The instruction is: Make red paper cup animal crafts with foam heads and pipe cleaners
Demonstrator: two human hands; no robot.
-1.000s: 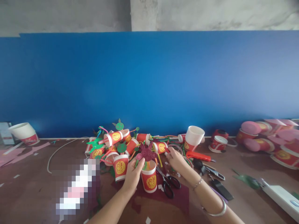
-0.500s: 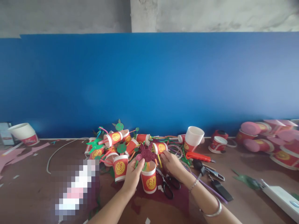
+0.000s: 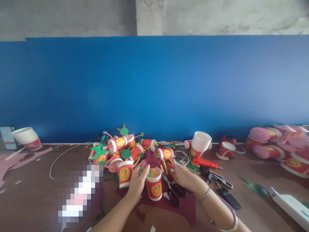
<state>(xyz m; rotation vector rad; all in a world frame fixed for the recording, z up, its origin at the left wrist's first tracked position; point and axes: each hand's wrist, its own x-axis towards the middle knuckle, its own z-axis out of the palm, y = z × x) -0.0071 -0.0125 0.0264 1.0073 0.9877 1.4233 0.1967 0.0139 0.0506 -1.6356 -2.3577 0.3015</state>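
Head view: The upright cup (image 3: pixel 154 190) is found standing on the table (image 3: pixel 38 193) between the two hands, with coloured strips (image 3: pixel 154 172) showing at its mouth. The purple cutout (image 3: pixel 152 161) is located just above the rim. The assembly is judged well advanced: cup, strips and cutout are brought together. Whether the cutout is fixed or merely held in position cannot be confirmed, so some fastening may be left undone. In the heap behind, green cutouts (image 3: pixel 126 153) are noted among the tipped cups (image 3: pixel 117 144). The purple sheet (image 3: pixel 188 206), irregularly cut, is seen lying partly under the scissors (image 3: pixel 170 186).

The purple cutout is clamped by the left hand (image 3: pixel 137 182) at its lower edge, with the thumb laid across the front and the fingers behind; no gap is seen in this grip. The right hand (image 3: pixel 182 174) is placed beyond the scissors, palm down, with a small red piece (image 3: pixel 170 166) seen at its fingertips. Whether that piece is gripped or only touched cannot be told. The red knife (image 3: pixel 205 162) is observed farther right, apart from that hand.
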